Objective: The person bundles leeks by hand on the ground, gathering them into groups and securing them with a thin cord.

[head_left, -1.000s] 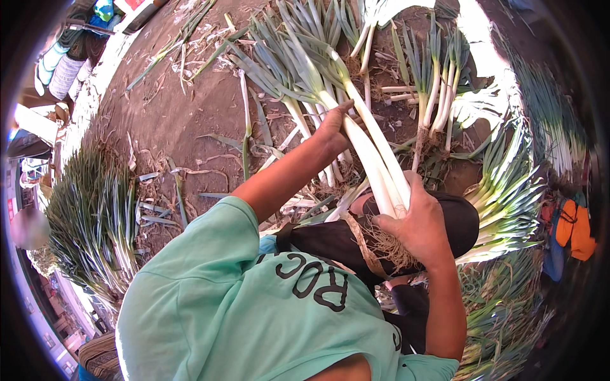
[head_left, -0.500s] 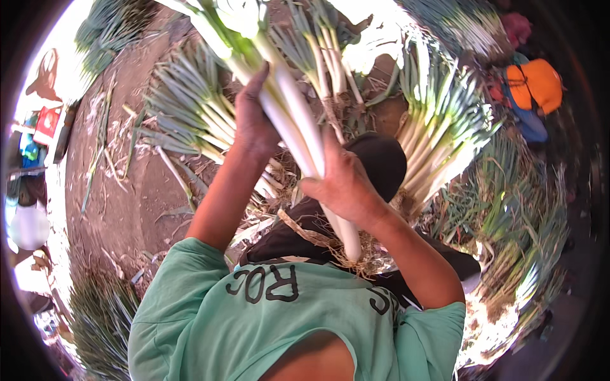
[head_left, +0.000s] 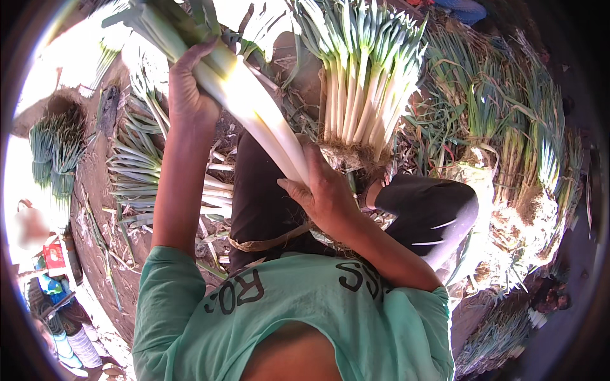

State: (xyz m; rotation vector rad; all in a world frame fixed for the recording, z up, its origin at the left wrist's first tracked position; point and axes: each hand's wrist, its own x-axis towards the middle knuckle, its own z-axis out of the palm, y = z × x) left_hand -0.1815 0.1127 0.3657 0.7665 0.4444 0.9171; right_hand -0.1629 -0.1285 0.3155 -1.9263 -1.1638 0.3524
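Slanting across the middle is a small bundle of leeks (head_left: 257,108), with thick white stems and green leaves toward the upper left. My left hand (head_left: 194,92) is closed around its upper part, where white turns to green. Lower down, my right hand (head_left: 325,193) grips the white stems, thumb on the near side. The root end is hidden by the right hand. Just beyond the right hand, a fanned pile of leeks (head_left: 365,89) lies with its roots toward me. More leeks (head_left: 140,171) lie left of my left forearm.
My bent legs in dark trousers (head_left: 267,197) are beneath the bundle. A tan strip (head_left: 270,242) lies across my lap. Large stacks of leeks (head_left: 508,127) fill the right side. Bundles (head_left: 57,146) stand far left, near a red box (head_left: 54,255). Leaf scraps litter the brown ground (head_left: 101,235).
The view has turned, bringing the fanned pile toward the middle. Both hands keep hold of the leeks and now appear farther left; the roots, visible before, are out of sight.
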